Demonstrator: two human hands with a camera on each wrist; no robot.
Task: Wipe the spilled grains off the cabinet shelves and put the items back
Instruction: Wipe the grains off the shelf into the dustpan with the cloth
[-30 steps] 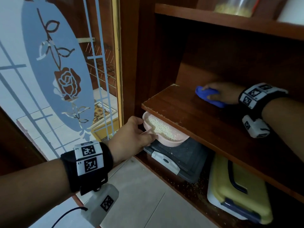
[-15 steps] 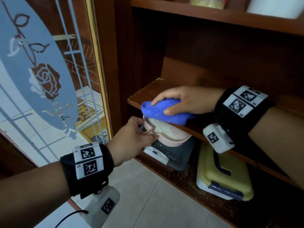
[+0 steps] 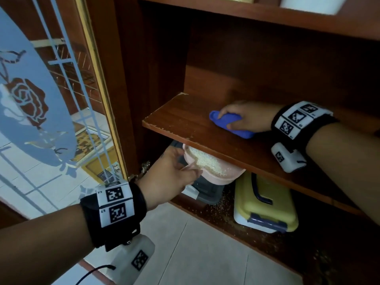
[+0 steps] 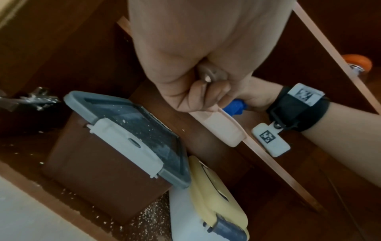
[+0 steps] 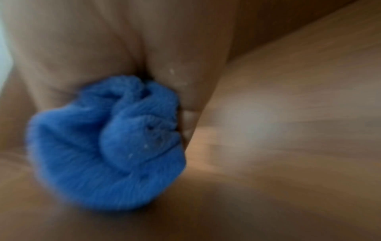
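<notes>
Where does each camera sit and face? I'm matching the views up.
Head: on the head, down into the cabinet; both forearms, left hand holding the dish, right hand on the cloth.
Left wrist: along the palm; grey box, right forearm.
Right wrist: under the palm; cloth, shelf.
All three show the cloth.

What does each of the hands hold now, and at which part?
The left hand pinches the pink bowl at its rim handle. The right hand grips the bunched blue cloth from above, on the shelf.
</notes>
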